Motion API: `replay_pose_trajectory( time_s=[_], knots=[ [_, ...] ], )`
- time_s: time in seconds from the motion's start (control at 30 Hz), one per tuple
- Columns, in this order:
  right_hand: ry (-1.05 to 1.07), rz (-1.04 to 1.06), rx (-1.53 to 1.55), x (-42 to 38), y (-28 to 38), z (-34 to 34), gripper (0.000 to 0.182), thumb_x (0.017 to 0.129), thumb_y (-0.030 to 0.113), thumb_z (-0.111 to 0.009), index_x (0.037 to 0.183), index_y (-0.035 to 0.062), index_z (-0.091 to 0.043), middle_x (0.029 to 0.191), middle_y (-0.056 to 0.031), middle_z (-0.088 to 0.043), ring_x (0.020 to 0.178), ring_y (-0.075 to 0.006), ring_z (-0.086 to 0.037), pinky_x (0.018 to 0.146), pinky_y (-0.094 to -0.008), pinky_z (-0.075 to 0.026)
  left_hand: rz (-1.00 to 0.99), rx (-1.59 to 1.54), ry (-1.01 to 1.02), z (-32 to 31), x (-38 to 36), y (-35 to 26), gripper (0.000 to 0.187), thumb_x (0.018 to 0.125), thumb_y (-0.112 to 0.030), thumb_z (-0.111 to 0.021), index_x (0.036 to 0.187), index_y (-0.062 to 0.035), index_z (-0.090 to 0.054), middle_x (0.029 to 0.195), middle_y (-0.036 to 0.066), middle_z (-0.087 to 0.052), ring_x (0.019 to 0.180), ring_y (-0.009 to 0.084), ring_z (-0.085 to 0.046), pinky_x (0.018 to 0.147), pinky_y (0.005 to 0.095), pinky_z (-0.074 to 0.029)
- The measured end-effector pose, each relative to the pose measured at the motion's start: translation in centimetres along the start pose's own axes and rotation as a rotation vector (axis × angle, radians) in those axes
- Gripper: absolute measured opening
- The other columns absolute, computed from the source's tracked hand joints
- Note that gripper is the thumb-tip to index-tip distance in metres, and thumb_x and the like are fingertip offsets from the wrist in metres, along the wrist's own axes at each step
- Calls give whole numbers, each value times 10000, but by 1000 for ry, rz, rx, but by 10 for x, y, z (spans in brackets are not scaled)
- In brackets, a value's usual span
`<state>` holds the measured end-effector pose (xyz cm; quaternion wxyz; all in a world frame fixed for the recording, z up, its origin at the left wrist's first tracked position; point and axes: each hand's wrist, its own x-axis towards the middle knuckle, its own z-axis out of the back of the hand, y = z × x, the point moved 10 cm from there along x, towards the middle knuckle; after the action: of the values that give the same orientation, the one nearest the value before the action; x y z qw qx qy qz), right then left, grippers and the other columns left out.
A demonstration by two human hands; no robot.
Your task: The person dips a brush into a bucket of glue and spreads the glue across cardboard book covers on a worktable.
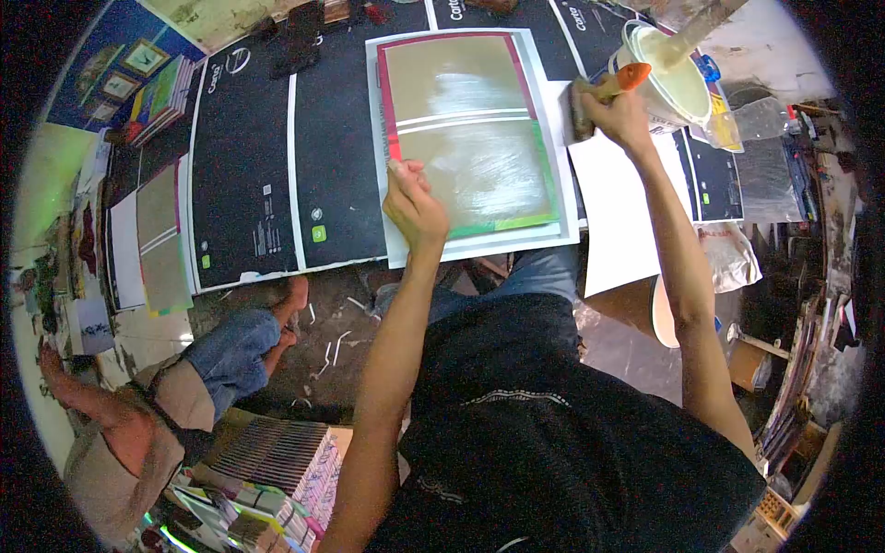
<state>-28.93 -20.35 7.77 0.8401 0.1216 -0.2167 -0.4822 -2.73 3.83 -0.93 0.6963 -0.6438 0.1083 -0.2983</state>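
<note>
A greyish-brown panel (464,88), split by two white lines and edged with red and green strips, lies on a white sheet (535,238) in front of me. Its surface has a wet shine. At its lower left edge rests my left hand (417,205), fingers curled in and thumb close to the red strip; whatever is between them is hidden. My right hand (619,118) is wrapped round a wide flat brush (583,109) with an orange handle tip. The bristles are just right of the panel, over white paper (619,207). A white bucket (687,103) of pale cream liquid stands beyond that hand.
Black boards printed "Carta" (241,157) cover the table. A similar panel (159,217) lies at its left end, near stacked books (159,100). A stick (705,26) leans in the bucket. Another person (157,415) sits at lower left, near stacked bound items (267,456).
</note>
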Motion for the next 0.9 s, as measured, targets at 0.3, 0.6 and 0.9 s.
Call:
replay_pose_trajectory(
  time_s=[0.3,0.6,0.9],
  knots=[
    [82,320,376,50,99,-32,299,826,200,-702,1065,25,-668,991,-69,-690,862,-155,-635,782,-298,-513,30,78,81,-6,-3,-3,402,1010,-289,-329,827,-16,-560,550,55,-432,500,191,-454,497,354,-343],
    [-64,355,-35,197,86,-66,394,763,352,-673,1034,80,-585,832,-203,-661,767,-381,-640,672,-447,-506,104,119,113,-11,-3,6,393,1011,-284,-327,836,-18,-558,562,83,-438,515,231,-484,508,380,-359],
    [182,517,86,182,94,-114,298,801,320,-680,896,39,-659,795,-155,-676,665,-308,-649,577,-423,-497,59,134,128,-12,-3,-3,447,1016,-313,-314,812,-6,-567,557,63,-437,517,193,-460,505,350,-344]
  ],
)
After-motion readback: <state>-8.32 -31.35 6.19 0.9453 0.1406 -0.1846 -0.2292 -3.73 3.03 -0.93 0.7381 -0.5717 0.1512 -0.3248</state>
